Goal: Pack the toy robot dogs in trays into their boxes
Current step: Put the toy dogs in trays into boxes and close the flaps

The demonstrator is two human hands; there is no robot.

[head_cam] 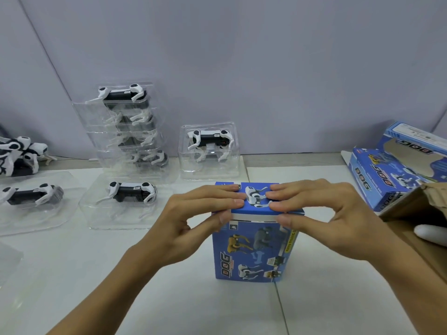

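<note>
A blue toy-dog box (251,252) stands upright on the white table in front of me. Its top flap (254,201) lies almost flat, with a white strip showing under its front edge. My left hand (193,221) lays its fingers flat on the flap's left part, thumb against the box's front. My right hand (321,213) mirrors it on the right part. A black-and-white robot dog in a clear tray (209,151) stands behind the box. Another trayed dog (125,201) lies to the left.
A stack of several trayed dogs (125,131) rises at the back left, with more dogs (21,155) and another trayed dog (29,199) at the far left. An open blue box (396,168) and a brown carton (420,213) lie at the right. A white-gloved fingertip (430,234) shows there.
</note>
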